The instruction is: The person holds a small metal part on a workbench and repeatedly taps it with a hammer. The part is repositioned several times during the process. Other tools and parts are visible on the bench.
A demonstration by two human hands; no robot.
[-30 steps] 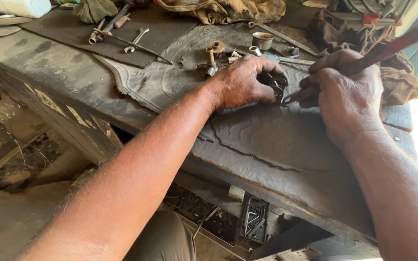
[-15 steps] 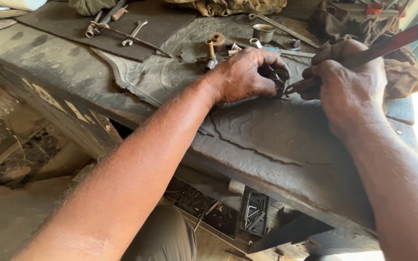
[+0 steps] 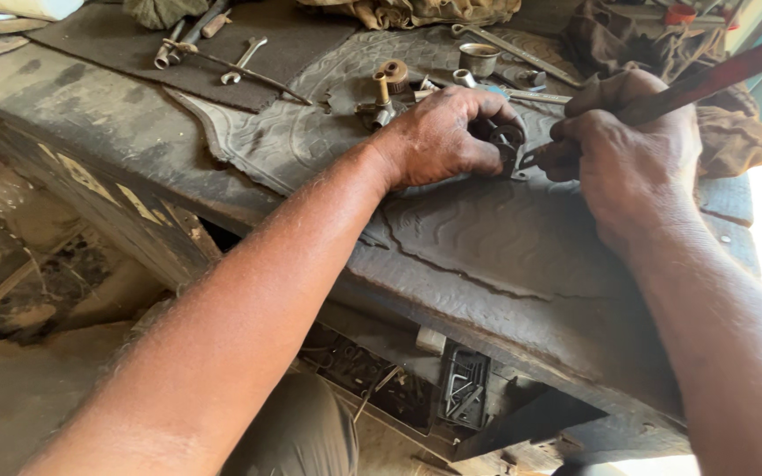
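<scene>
At a grimy workbench covered with a worn rubber mat, the left hand clamps a small dark metal part against the mat while the right hand — fist clenched — grips a red-handled tool, its tip at the part — wrenches lie well apart behind.

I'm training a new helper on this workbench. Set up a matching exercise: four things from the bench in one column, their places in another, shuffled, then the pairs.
Things:
1. small dark metal part
2. red-handled tool
3. spanner
4. metal cup

Places:
A. far side of the bench, beyond the left hand
B. on the dark mat at the far left
C. gripped in the right hand
D. pinched in the left hand's fingers

Pairs: 1-D, 2-C, 3-B, 4-A
</scene>
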